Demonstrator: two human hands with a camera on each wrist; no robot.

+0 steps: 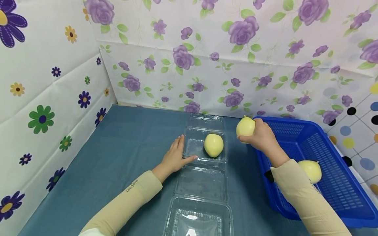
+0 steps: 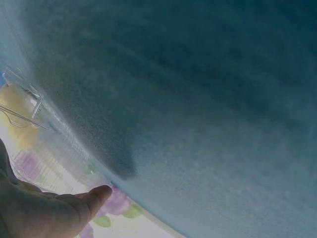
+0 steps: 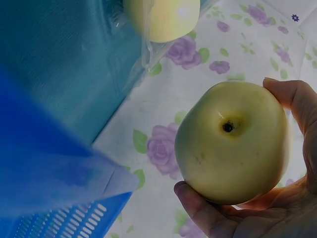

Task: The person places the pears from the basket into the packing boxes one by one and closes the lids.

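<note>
A pale yellow-green pear (image 1: 245, 128) is gripped in my right hand (image 1: 261, 136), above the table beside the blue basket's near-left rim; its dark blossom end shows on the pear (image 3: 233, 144) in the right wrist view. My left hand (image 1: 175, 156) rests against the left side of a clear plastic container (image 1: 193, 147), fingers extended and thumb along its front edge. Inside that container, toward the right, sits another pear (image 1: 214, 145). The left wrist view catches the left hand (image 2: 54, 210) beside the clear wall, with that pear blurred behind it.
A blue plastic basket (image 1: 295, 131) stands at the right with a pear (image 1: 311, 171) in it, partly behind my right sleeve. Another clear container (image 1: 200, 213) lies nearer me. Flowered sheeting (image 1: 183, 75) rises behind the blue-green tabletop (image 1: 133, 137).
</note>
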